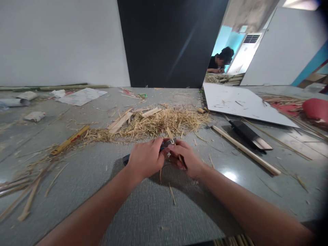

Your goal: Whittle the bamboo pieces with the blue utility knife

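My left hand (pixel 145 158) is closed around a utility knife (pixel 125 159); the butt of its dark blue handle sticks out behind the palm. Its metal blade end shows between the two hands. My right hand (pixel 186 159) is shut on a thin bamboo strip (pixel 169 132), whose pale tip points forward past the blade. Strip and blade meet or nearly touch at my fingertips; fingers hide the exact contact. Just beyond the hands lies a heap of bamboo shavings (pixel 169 119).
Flat bamboo pieces (pixel 120 122) lie on the shavings. A yellow stick (pixel 70 140) is to the left. A wooden-handled tool (pixel 246 150) and a black flat object (pixel 248 135) are to the right, near a white board (pixel 243 104). Another person (pixel 220 61) is bent over at the back.
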`<state>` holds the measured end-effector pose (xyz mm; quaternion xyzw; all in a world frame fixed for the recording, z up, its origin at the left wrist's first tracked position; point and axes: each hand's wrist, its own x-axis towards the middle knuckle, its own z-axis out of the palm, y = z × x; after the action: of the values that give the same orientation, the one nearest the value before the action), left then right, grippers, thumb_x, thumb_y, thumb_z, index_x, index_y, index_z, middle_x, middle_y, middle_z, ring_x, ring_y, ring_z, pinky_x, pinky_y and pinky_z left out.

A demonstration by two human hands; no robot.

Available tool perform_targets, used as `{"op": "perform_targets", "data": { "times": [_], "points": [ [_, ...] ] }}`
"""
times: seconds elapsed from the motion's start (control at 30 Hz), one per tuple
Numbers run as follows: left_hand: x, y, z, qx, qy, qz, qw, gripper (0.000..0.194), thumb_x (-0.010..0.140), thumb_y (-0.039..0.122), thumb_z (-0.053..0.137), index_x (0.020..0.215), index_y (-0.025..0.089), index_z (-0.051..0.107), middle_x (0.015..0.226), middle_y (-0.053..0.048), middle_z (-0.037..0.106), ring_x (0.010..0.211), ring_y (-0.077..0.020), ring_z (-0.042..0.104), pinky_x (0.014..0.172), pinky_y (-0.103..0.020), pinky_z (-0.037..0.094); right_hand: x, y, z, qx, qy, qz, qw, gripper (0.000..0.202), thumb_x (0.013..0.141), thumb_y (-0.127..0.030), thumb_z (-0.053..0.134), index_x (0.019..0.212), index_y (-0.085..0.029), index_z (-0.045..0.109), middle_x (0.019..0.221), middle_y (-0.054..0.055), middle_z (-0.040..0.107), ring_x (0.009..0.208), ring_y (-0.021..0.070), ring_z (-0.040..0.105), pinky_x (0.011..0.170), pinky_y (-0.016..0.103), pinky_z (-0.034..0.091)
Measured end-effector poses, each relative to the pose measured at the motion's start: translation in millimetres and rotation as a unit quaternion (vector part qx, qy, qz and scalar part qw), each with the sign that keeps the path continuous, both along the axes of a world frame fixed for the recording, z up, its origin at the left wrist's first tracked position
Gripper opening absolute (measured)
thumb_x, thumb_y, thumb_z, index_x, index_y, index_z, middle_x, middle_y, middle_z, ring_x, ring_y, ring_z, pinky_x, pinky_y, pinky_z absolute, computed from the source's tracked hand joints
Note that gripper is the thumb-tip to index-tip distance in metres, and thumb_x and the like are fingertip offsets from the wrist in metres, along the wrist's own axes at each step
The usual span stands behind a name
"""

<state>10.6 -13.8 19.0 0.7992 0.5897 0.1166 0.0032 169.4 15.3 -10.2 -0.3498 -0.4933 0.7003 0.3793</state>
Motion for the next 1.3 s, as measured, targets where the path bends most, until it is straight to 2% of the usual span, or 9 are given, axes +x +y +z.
{"op": "perform_targets", "data": {
  "times": [0.07,0.17,0.23,0.3,0.53,0.73,1.03,1.2,1.3],
  "points": [
    [1,-1,0.5,-0.01,0.003,0.01,1.0,0.033,0.093,0.036,0.034,0.119,0.023,0.05,0.098,-0.009,0.069,0.085,-0.0294,0.067,0.065,-0.038,0.046,0,-2,-1.9,0.074,-0.067,-0.009,0.995,0.026,0.081,-0.044,0.062,0.09,-0.021,0.055,0.053,-0.009,0.043,0.035,0.0068,0.032,0.031,0.02,0.023],
    [2,-1,0.8,-0.026,0.009,0.016,0.999,0.033,0.09,0.031,0.037,0.12,0.022,0.049,0.099,-0.011,0.069,0.085,-0.0296,0.066,0.067,-0.039,0.047,0,0,-1.5,0.184,-0.11,-0.011,0.977,0.027,0.081,-0.04,0.065,0.096,-0.019,0.058,0.068,-0.003,0.056,0.054,0.0096,0.048,0.047,0.021,0.037],
    [2,-1,0.3,-0.031,0.015,0.012,0.999,0.032,0.09,0.031,0.036,0.117,0.021,0.05,0.1,-0.011,0.068,0.084,-0.0301,0.066,0.067,-0.04,0.047,1,2,-0.4,0.226,-0.139,-0.023,0.964,0.024,0.08,-0.038,0.067,0.09,-0.019,0.058,0.072,-0.001,0.058,0.063,0.0122,0.05,0.054,0.024,0.038],
    [1,0,-0.8,-0.03,0.027,0.011,0.999,0.03,0.091,0.032,0.034,0.112,0.019,0.051,0.099,-0.011,0.068,0.081,-0.0303,0.067,0.066,-0.04,0.047,2,4,0.0,0.24,-0.18,-0.035,0.953,0.023,0.079,-0.038,0.068,0.082,-0.019,0.058,0.065,-0.002,0.054,0.059,0.0123,0.045,0.051,0.024,0.033],
    [4,0,-5.5,-0.004,0.07,0.017,0.997,0.031,0.093,0.034,0.029,0.108,0.016,0.049,0.096,-0.012,0.068,0.075,-0.031,0.067,0.061,-0.04,0.048,4,8,-1.9,0.224,-0.246,-0.017,0.943,0.024,0.082,-0.04,0.064,0.077,-0.019,0.054,0.067,-0.002,0.056,0.061,0.0133,0.047,0.054,0.025,0.033],
    [6,2,-8.8,-0.011,0.082,0.033,0.996,0.032,0.095,0.036,0.027,0.11,0.014,0.047,0.093,-0.013,0.066,0.075,-0.0312,0.067,0.061,-0.041,0.049,5,11,-4.0,0.193,-0.228,-0.006,0.954,0.023,0.079,-0.039,0.066,0.079,-0.017,0.059,0.072,0.0,0.059,0.065,0.0134,0.049,0.056,0.025,0.036],
    [1,6,-8.7,-0.022,0.017,-0.014,1.0,0.027,0.094,0.031,0.033,0.109,0.013,0.046,0.106,-0.014,0.058,0.084,-0.0249,0.064,0.067,-0.036,0.05,8,10,5.2,0.054,-0.154,0.039,0.986,0.034,0.073,-0.044,0.073,0.084,-0.02,0.051,0.058,-0.009,0.041,0.044,0.006,0.032,0.038,0.02,0.023],
    [-8,11,-12.3,-0.009,-0.067,-0.062,0.996,0.027,0.091,0.026,0.041,0.114,0.015,0.049,0.111,-0.012,0.058,0.099,-0.0241,0.06,0.082,-0.037,0.049,7,12,1.5,0.106,-0.158,0.004,0.982,0.038,0.07,-0.044,0.077,0.087,-0.02,0.052,0.063,-0.007,0.042,0.049,0.0072,0.036,0.042,0.021,0.026],
    [-9,13,-12.9,0.008,-0.05,-0.056,0.997,0.027,0.09,0.026,0.041,0.112,0.015,0.051,0.105,-0.011,0.062,0.098,-0.0255,0.061,0.082,-0.038,0.048,6,13,-1.6,0.169,-0.18,-0.013,0.969,0.039,0.069,-0.043,0.076,0.092,-0.019,0.055,0.068,-0.004,0.047,0.058,0.0101,0.042,0.05,0.023,0.033]
  ]
}}
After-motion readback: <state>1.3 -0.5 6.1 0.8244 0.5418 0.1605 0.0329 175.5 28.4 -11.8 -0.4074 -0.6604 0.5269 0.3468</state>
